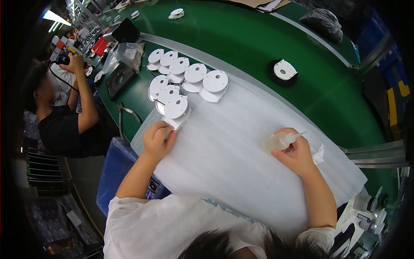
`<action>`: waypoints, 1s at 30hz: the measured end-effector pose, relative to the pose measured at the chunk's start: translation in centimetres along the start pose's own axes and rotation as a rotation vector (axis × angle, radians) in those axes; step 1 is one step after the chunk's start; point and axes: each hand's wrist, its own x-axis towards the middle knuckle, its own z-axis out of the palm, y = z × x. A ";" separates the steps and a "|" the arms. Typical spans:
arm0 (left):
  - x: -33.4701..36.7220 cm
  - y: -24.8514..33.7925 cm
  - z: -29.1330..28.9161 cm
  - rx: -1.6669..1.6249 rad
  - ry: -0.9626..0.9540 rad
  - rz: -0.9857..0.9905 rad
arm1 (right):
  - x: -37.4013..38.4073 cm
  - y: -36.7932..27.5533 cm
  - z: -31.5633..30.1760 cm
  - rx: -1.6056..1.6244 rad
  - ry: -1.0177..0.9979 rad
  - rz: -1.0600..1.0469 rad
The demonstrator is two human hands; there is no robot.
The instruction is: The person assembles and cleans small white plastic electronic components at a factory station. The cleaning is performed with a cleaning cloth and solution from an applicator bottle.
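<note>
My right hand (298,156) is wrapped round a translucent squeeze bottle (279,141) with a thin pointed nozzle, tilted above the white sheet. A crumpled white tissue (318,154) lies close beside that hand. At the left, my left hand (158,140) pinches the near edge of a white plastic housing (176,108), a round disc over a flat base. This is the nearest of several similar white housings (215,81) grouped in two rows at the sheet's far left.
Pliers (122,113) lie left of the white sheet (233,142). Beyond it runs a green conveyor belt (233,39) carrying a black ring-shaped piece with a white part (283,71). A blue-lined bin (113,172) stands lower left. A co-worker (64,125) is at the left.
</note>
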 end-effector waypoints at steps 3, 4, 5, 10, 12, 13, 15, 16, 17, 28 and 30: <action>-0.3 -0.2 -0.1 0.014 0.054 0.000 | 0.0 0.0 0.1 0.025 0.014 0.013; -0.4 -0.3 -0.1 0.013 0.055 -0.002 | 0.0 0.0 0.1 0.024 0.013 0.013; -0.5 -0.4 -0.1 0.010 0.063 0.008 | 0.0 0.0 0.0 0.012 0.004 0.008; 0.0 -0.1 -0.2 -0.015 -0.035 0.052 | 0.0 -0.2 0.1 0.028 0.023 0.035; 0.0 -0.3 0.1 -0.023 -0.080 0.063 | 0.0 -0.2 0.1 -0.003 0.001 0.032; 0.1 -0.2 0.2 -0.021 -0.076 0.062 | 0.0 -0.2 0.1 -0.006 -0.001 0.029; 0.5 0.0 0.4 0.014 -0.192 0.009 | 0.0 -0.3 0.2 -0.007 0.025 0.057; 0.5 0.0 0.4 0.017 -0.188 0.007 | 0.0 -0.2 0.3 -0.009 0.022 0.054; 0.4 0.1 0.3 0.034 -0.195 -0.011 | -0.1 0.0 0.3 -0.014 0.015 0.046; 1.0 0.0 0.2 -0.097 -0.190 -0.088 | 0.2 -0.5 0.4 0.116 0.025 0.064; 0.8 -0.1 0.3 -0.096 -0.151 -0.106 | 0.0 -0.3 0.3 0.005 -0.016 0.062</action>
